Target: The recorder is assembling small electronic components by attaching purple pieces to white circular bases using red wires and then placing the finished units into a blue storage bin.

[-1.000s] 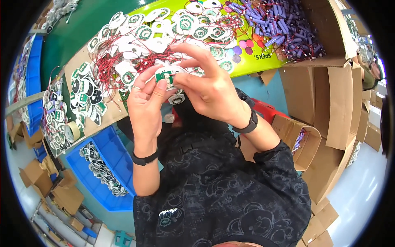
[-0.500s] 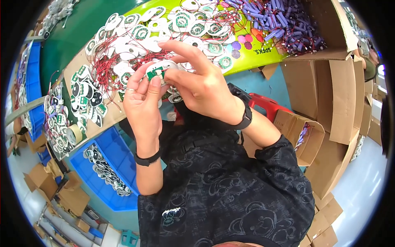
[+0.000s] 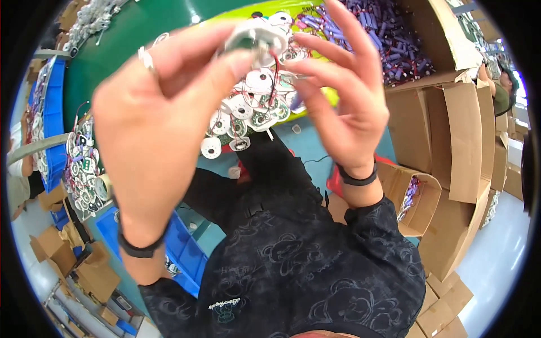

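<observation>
My left hand (image 3: 152, 107) is closed on a round white plastic housing (image 3: 260, 35), pinched between thumb and fingers and raised close to the camera. Part of a green circuit board shows inside it, and red and black wires (image 3: 274, 76) hang down from its edge. Just to the right, my right hand (image 3: 352, 107) has thumb and forefinger brought together at a small purple cylindrical battery (image 3: 296, 102), its other fingers spread. Motion blurs the battery, and the exact grip on it is partly hidden. Beneath both hands lie several white round housings (image 3: 241, 107) with boards and wires.
Many purple batteries (image 3: 394, 50) fill a cardboard box at the far right. Circuit-board parts (image 3: 84, 163) lie on the table's left side. A blue bin (image 3: 189, 248) sits lower left. Cardboard boxes (image 3: 462, 141) stand at the right, beside a smaller open box (image 3: 414, 197).
Both hands have risen toward the camera and moved apart, the left keeping the white housing. The right hand has come off the housing, and a purple battery now shows at its thumb.
</observation>
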The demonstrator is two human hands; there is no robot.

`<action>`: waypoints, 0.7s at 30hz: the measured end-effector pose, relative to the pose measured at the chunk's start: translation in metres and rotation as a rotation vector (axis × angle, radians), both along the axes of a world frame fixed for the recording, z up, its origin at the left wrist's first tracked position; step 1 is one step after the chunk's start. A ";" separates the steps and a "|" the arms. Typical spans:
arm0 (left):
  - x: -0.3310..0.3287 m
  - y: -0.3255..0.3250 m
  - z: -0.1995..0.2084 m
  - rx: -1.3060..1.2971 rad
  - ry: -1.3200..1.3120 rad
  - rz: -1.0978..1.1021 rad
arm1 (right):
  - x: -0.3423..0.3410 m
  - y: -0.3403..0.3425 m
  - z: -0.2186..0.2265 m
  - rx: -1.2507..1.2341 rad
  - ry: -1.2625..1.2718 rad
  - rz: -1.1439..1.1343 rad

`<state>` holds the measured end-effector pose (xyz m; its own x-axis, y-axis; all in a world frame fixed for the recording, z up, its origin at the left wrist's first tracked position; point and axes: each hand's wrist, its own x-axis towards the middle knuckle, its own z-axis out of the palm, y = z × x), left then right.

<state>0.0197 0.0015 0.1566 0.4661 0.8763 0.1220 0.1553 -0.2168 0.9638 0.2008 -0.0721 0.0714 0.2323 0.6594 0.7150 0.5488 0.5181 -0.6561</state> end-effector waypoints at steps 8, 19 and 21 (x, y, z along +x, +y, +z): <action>0.059 0.075 0.076 0.303 0.170 0.040 | 0.016 -0.037 -0.043 -0.224 0.095 -0.053; 0.103 0.332 -0.018 0.219 -0.023 0.197 | -0.033 -0.064 -0.110 -0.586 0.182 0.394; 0.096 0.370 -0.057 0.195 0.091 0.303 | -0.038 -0.065 -0.122 -0.635 0.183 0.443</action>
<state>0.1161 0.3719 0.0996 0.2060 0.9404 0.2705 0.3234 -0.3263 0.8882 0.1627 -0.1375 -0.0503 -0.0698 0.9866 0.1475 0.2344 0.1600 -0.9589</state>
